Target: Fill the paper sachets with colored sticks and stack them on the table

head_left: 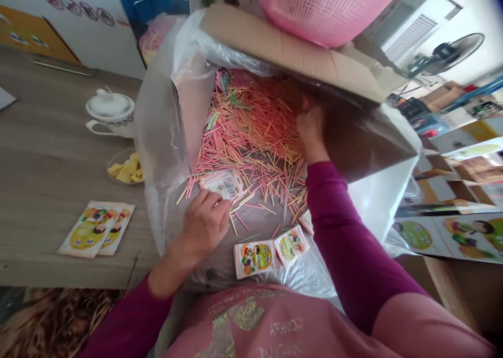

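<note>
A cardboard box [298,54] lined with clear plastic [161,138] holds a heap of several thin coloured sticks [251,132], pink, orange, yellow and green. My left hand [204,224] is closed on a small printed packet [222,184] at the near edge of the heap. My right hand [312,130] reaches deep into the sticks at the right side of the box, fingers curled down among them; what they hold is hidden. Two small printed boxes [271,253] lie on the plastic near my body.
A wooden table [43,153] on the left carries a white lidded pot [110,111], a dish of yellow pieces [126,170] and flat printed cards [96,229]. A pink mesh basket [322,7] rests on the box's far flap. Printed cartons [451,237] stack at right.
</note>
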Demonstrator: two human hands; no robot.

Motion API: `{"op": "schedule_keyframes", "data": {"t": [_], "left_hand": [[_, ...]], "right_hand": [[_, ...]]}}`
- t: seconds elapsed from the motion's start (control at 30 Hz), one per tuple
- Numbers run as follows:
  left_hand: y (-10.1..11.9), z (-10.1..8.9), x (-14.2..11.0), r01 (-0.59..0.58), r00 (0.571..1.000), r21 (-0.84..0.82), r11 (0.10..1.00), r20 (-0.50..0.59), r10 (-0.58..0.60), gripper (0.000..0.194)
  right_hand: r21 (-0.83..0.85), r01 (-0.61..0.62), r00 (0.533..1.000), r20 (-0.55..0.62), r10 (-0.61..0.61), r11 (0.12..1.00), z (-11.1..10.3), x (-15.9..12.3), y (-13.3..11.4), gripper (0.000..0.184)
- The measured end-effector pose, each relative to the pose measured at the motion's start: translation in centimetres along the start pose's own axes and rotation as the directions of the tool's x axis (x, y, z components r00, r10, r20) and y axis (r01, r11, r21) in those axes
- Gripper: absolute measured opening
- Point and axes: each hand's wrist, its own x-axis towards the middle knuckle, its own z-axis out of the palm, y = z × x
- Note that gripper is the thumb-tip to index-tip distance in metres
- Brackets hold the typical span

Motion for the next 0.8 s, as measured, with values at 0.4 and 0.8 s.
{"op": "schedule_keyframes", "data": {"t": [0.4, 0.8], "left_hand": [[-0.5, 3.1, 3.2, 0.056, 0.897, 0.229, 0.972, 0.415, -0.15, 0.02], [-2.0, 3.1, 2.9, 0.168, 0.957, 0.184, 0.969, 0.206, -0.205, 0.036]], "right_hand": [[0.776, -0.089, 0.976, 0.193, -0.101, 0.624, 2.5, -15.4, -0.2, 0.074], [0.652, 0.114, 0.898, 0.254, -0.359, 0.749, 4.0, -17.6, 0.0, 0.04]]}}
